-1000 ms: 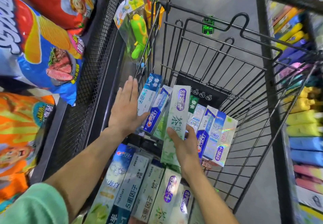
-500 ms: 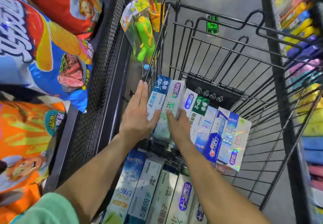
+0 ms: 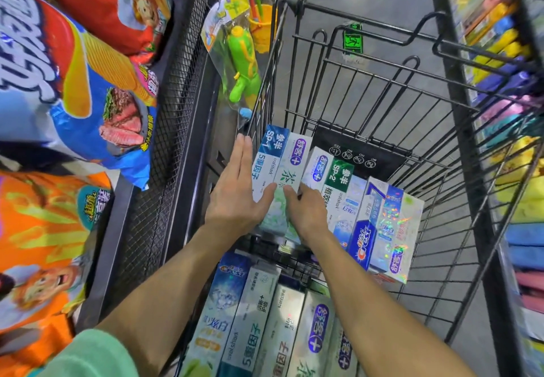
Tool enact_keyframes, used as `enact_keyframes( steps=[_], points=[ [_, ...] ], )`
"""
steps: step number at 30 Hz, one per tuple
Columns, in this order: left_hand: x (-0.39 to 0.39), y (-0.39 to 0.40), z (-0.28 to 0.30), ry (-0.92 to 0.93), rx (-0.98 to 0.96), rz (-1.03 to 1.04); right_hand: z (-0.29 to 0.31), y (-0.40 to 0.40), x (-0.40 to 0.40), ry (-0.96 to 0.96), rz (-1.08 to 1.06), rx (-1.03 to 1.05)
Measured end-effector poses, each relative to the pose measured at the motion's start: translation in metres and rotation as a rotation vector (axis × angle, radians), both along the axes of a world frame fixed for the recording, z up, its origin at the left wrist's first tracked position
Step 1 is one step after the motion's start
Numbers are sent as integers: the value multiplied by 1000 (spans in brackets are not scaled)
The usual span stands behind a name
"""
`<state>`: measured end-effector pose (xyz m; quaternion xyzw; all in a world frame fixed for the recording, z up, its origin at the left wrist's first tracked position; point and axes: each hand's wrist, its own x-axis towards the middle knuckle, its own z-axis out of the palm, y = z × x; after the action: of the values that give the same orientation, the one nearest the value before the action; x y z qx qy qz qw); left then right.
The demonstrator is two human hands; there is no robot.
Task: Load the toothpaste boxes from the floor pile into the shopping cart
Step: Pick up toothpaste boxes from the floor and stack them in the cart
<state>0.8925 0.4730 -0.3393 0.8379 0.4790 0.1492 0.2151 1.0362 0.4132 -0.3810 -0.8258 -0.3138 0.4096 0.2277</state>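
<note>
A black wire shopping cart [image 3: 382, 88] holds a row of toothpaste boxes leaning side by side. My left hand [image 3: 235, 197] lies with straight fingers along the left side of the blue SP-1 box [image 3: 266, 159], its thumb on the box's face. My right hand [image 3: 307, 212] holds the white-and-green tea box [image 3: 294, 164] beside it, thumb on top, fingers curled down out of sight. To the right stand a green SP-2 box [image 3: 338, 182], a blue Crest box [image 3: 363, 238] and a holographic box [image 3: 397, 229]. More boxes [image 3: 265, 317] lie in a row under my forearms.
Big snack bags [image 3: 73, 82] hang on the left over a black mesh shelf side [image 3: 176, 111]. A green toy in a plastic bag [image 3: 244, 61] dangles by the cart's left wall. Coloured goods [image 3: 518, 170] fill the shelf on the right. Grey floor shows through the wires.
The green tea box was lowered from upright into the row beside the blue SP-1 box. Both hands moved forward and closed in on the left end of the row.
</note>
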Motion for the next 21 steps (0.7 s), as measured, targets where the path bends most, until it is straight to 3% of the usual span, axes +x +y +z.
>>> enact_keyframes(
  steps=[6, 10, 15, 17, 21],
  points=[
    [-1, -1, 0, 17, -30, -6, 5, -1, 3, 4, 5, 7],
    [-1, -1, 2, 61, -23, -16, 19, -13, 7, -87, 153, -49],
    [8, -10, 12, 318, 134, 63, 62, -46, 35, -245, 367, -94],
    [11, -13, 23, 371, 187, -6, 83, -67, 53, -298, 389, -111],
    [34, -27, 55, 412, 253, -336, 130, -121, 80, -472, 353, -130]
  ],
)
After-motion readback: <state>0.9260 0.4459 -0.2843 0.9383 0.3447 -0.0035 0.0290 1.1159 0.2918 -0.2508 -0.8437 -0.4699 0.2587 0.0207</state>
